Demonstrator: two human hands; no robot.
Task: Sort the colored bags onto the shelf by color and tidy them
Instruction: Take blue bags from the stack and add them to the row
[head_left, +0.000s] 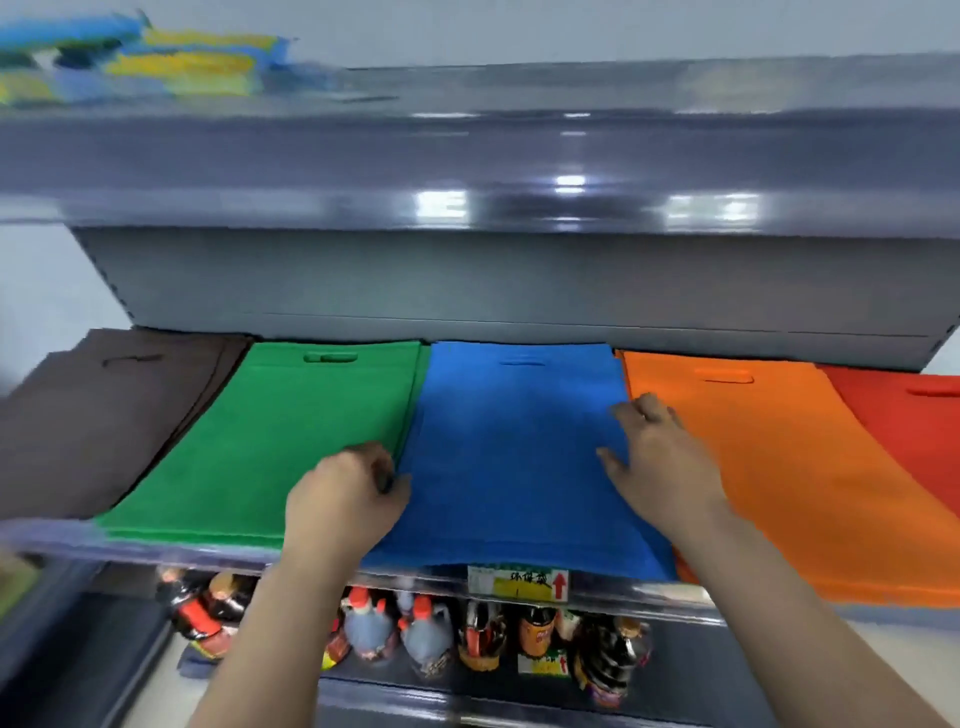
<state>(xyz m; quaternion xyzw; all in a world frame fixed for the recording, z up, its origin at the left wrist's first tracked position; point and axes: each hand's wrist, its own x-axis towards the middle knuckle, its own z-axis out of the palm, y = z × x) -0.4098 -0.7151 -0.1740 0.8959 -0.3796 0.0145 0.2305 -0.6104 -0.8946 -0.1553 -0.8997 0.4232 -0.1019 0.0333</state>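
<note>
- The blue bag (514, 452) is lying flat on the shelf (156, 543), long axis running front to back, handle slot at the rear
- Green bag (270, 441) and orange bag (769, 467) are flanking it, soft matte fabric
- Left hand (345, 493) is pinching its left edge; right hand (654, 457) is resting spread on its right edge

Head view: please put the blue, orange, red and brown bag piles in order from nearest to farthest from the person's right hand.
1. blue pile and orange pile: the right hand lies on their border; too close to rank.
2. red pile: at the far right.
3. brown pile: at the far left.
</note>
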